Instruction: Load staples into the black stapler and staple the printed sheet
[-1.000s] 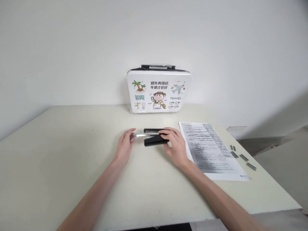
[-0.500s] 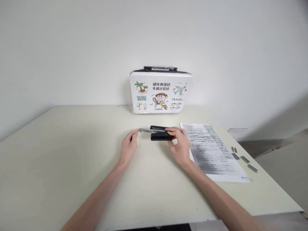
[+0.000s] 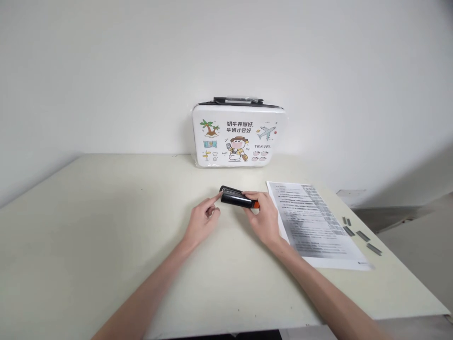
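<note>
A black stapler [image 3: 235, 198] with an orange part at its rear is held above the table, its front end pointing left. My right hand [image 3: 264, 215] is closed round the rear of it, fingers on top and thumb below. My left hand [image 3: 203, 219] reaches in from the left with the index finger stretched out, its tip against the stapler's front end. That hand's other fingers are curled and hold nothing. No silver tray sticks out of the stapler's front.
A printed sheet [image 3: 311, 226] lies right of my right hand. Several grey staple strips [image 3: 363, 236] are scattered by the table's right edge. A white case [image 3: 237, 137] with cartoon prints and a black handle stands at the back against the wall. The table [image 3: 88, 236] is pale.
The silver tray that stuck out of the stapler has slid inside. My left hand has moved right, up to the stapler's front, and changed from a pinch to a stretched index finger.
</note>
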Available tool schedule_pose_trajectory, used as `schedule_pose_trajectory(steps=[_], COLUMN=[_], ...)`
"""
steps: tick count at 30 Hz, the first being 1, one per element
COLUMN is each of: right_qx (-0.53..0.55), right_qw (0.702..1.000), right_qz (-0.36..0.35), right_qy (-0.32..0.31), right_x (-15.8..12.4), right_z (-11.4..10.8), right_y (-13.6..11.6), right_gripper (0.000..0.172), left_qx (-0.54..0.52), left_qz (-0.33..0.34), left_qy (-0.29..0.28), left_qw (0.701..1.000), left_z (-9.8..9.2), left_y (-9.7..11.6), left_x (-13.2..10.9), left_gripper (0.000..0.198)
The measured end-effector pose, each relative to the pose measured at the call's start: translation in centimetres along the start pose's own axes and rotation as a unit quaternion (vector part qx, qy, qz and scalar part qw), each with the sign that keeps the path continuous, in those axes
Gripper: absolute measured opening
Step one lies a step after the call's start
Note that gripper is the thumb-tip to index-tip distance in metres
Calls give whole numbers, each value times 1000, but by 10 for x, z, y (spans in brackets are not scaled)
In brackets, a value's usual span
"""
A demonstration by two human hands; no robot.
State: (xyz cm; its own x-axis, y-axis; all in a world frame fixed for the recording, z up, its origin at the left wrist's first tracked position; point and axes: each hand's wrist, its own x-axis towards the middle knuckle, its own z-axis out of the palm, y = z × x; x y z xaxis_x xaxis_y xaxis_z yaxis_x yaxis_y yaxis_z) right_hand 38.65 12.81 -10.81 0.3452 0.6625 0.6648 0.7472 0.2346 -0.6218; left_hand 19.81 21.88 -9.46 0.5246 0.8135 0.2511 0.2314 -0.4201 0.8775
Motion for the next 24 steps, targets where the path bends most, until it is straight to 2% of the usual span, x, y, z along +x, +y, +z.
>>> schedule_pose_trajectory(steps=[3, 6, 8, 11, 14, 20, 24], right_qx=[25, 43, 47, 48, 31, 25, 23], right_qw=[998, 991, 984, 975, 973, 978, 982], right_qz=[53, 122, 171, 216, 224, 201, 167], right_qy=[-1, -17, -26, -28, -37, -52, -85], right_x=[1, 3, 4, 7, 7, 8, 23], right_z=[1, 1, 0, -2, -2, 4, 21], right_y=[1, 2, 3, 5, 9, 23, 32], right_gripper=[18, 23, 28, 33, 34, 37, 37], left_qx=[-34, -104, -182, -327, -417, -476, -516], left_qz=[-36, -86, -125, -165, -186, -191, -194], left_qy=[25, 58, 70, 70, 58, 50, 48], left_qw=[998, 989, 973, 928, 888, 857, 833], left_z=[-2, -6, -9, -14, -20, -25, -28], left_y=[3, 4, 4, 2, 0, -7, -9], left_x=[2, 5, 9, 14, 18, 20, 20], left_gripper=[48, 34, 24, 24, 35, 44, 43])
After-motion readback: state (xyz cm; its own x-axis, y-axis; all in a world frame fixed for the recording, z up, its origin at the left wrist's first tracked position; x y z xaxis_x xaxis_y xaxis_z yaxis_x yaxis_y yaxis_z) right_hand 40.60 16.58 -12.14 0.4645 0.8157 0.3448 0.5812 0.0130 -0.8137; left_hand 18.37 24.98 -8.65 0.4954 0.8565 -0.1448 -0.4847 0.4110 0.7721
